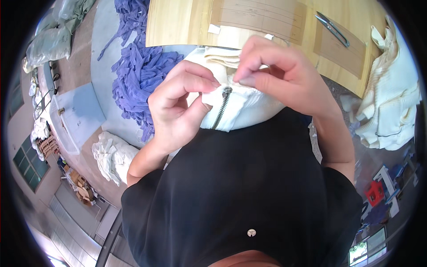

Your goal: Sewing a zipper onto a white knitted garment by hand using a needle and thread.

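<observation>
A cream-white knit garment (pixel 262 102) lies in front of my body, below the table edge. A dark metal zipper (pixel 221 109) runs down its front, its upper end between my two hands. My left hand (pixel 178 102) is closed in a pinch on the fabric edge just left of the zipper's top. On the other side my right hand (pixel 284 73) pinches the garment's edge between thumb and forefinger. Whether a thread is also in those fingers is too small to make out.
Dark scissors (pixel 332 29) lie on brown card on the wooden table (pixel 178 22). Purple fabric (pixel 138 80) is heaped to the left, with a white cloth bundle (pixel 113 155) nearer. At the right hangs another cream knit garment (pixel 384 107); a red crate (pixel 374 192) stands beyond.
</observation>
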A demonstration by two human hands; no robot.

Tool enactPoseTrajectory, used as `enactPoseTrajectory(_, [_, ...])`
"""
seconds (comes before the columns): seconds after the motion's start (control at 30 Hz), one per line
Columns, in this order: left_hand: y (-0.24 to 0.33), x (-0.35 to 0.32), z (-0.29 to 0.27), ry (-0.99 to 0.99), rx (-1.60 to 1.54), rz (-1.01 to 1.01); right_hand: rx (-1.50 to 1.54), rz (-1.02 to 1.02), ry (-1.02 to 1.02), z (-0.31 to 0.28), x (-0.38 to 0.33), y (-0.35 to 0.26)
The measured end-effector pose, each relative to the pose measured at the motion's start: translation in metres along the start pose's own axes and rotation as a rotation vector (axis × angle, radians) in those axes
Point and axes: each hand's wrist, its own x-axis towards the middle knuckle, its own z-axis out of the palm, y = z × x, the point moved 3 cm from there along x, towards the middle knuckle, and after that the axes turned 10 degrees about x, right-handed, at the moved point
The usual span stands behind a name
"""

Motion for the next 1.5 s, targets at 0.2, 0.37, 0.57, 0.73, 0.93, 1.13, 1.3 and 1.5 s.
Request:
enactPoseTrajectory(0.2, [-0.017, -0.006, 0.011, -0.002, -0.386, -0.124, 0.002, 0.031, -0.023, 0.0, -0.005, 0.002])
enactPoseTrajectory(0.37, [-0.019, -0.007, 0.014, 0.014, -0.497, -0.122, -0.002, 0.021, -0.028, -0.001, -0.006, 0.003])
enactPoseTrajectory(0.57, [-0.018, -0.004, 0.014, 0.022, -0.484, -0.094, -0.005, 0.039, -0.03, -0.002, -0.008, 0.0])
enactPoseTrajectory(0.73, [-0.017, -0.002, 0.014, 0.018, -0.465, -0.091, 0.014, 0.041, -0.008, -0.002, -0.009, -0.005])
enactPoseTrajectory(0.93, [-0.017, 0.0, 0.015, 0.009, -0.446, -0.061, -0.031, 0.048, 0.004, -0.003, -0.01, -0.003])
enactPoseTrajectory(1.13, [-0.019, 0.001, 0.016, -0.006, -0.456, -0.013, 0.063, 0.062, 0.002, 0.003, -0.01, -0.002])
enactPoseTrajectory(1.3, [-0.024, 0.004, 0.021, -0.067, -0.661, -0.085, 0.317, 0.084, 0.026, 0.008, -0.013, 0.016])
enactPoseTrajectory(1.5, [-0.021, 0.007, 0.024, -0.217, -0.706, -0.209, 0.7, 0.225, 0.034, 0.016, -0.011, 0.011])
